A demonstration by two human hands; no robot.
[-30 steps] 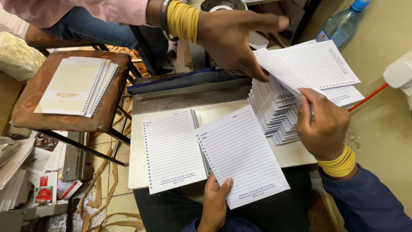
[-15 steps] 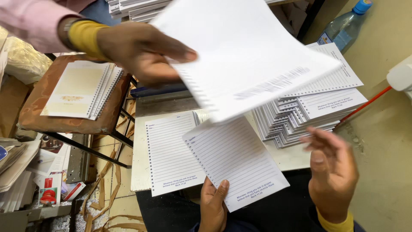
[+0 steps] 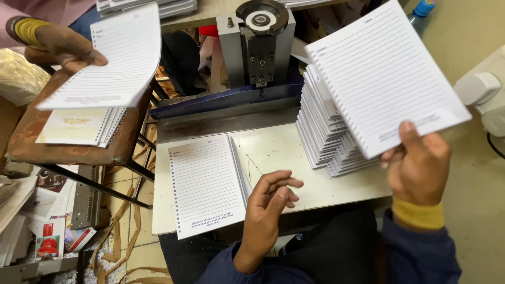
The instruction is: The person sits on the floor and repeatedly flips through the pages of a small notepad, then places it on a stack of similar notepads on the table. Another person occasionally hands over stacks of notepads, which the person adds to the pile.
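At the far left a co-worker's hand (image 3: 63, 47), with a yellow cuff at the wrist, holds a sheaf of lined, punched pages (image 3: 105, 60) above a padded stool (image 3: 68, 147). A stack of spiral-punched sheets (image 3: 79, 126) lies on the stool's seat, at six o'clock from that sheaf. Paper scraps and cartons (image 3: 52, 236) litter the floor below.

Further right, on the white table (image 3: 273, 158), a lined pad of pages (image 3: 208, 184) lies flat with its punched edge to the left. The person's left hand (image 3: 268, 210) hovers just beside it at four o'clock, fingers (image 3: 286, 184) loosely curled and released, holding nothing. At twelve o'clock from the pad stands a grey punching machine (image 3: 258, 47) with a round black knob on top.

To the right of the table's bare middle sits a tall fanned stack of lined pages (image 3: 326, 131). Above it, at two o'clock, the right hand (image 3: 418, 163) holds up a lifted set of lined pages (image 3: 384, 73), tilted, its fingers (image 3: 407, 129) grasping the bottom edge. A white appliance (image 3: 484, 94) stands at the far right.
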